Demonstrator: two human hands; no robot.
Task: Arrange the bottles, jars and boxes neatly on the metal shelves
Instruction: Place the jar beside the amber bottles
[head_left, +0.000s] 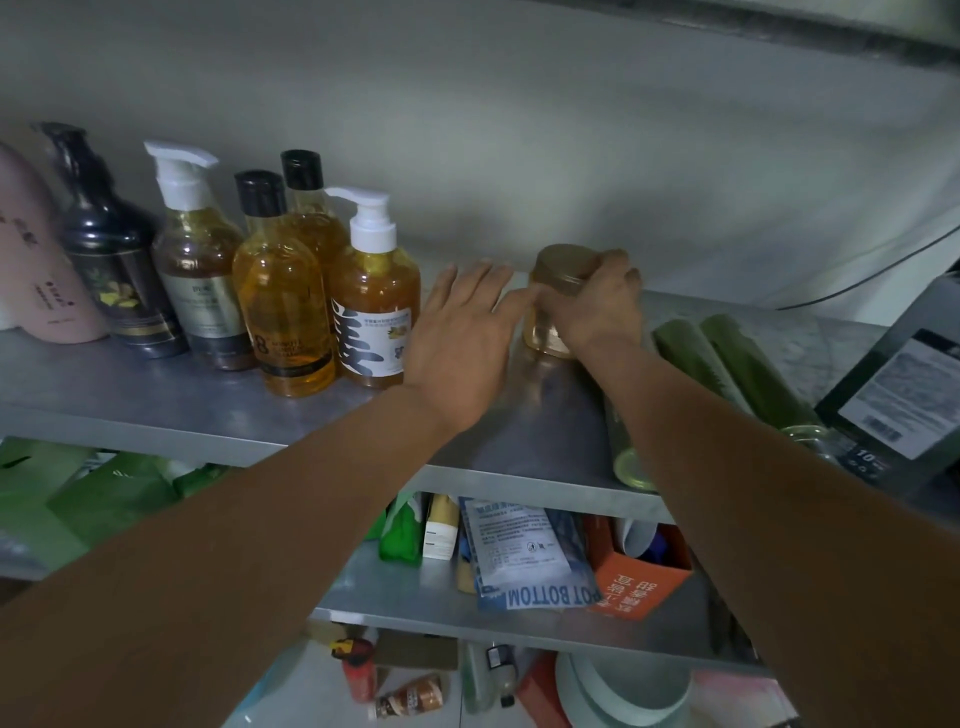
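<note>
A small amber jar with a gold lid (558, 270) stands upright on the top metal shelf (156, 405), near the back wall. My right hand (602, 301) grips it from the right, fingers curled round lid and body. My left hand (462, 332) lies flat and open beside the jar's left side, its thumb touching the jar. Left of my hands a row of bottles stands upright: an amber pump bottle (374, 306), two amber black-capped bottles (280, 306), a brown pump bottle (200, 275), a black pump bottle (109, 249) and a pink bottle (36, 270).
Two green tubes (737, 369) lie on the shelf right of the jar, next to a dark box with a white label (904, 384). The shelf below holds green bags (93, 499), packets (524, 556) and an orange box (644, 582). More bottles lie on the floor.
</note>
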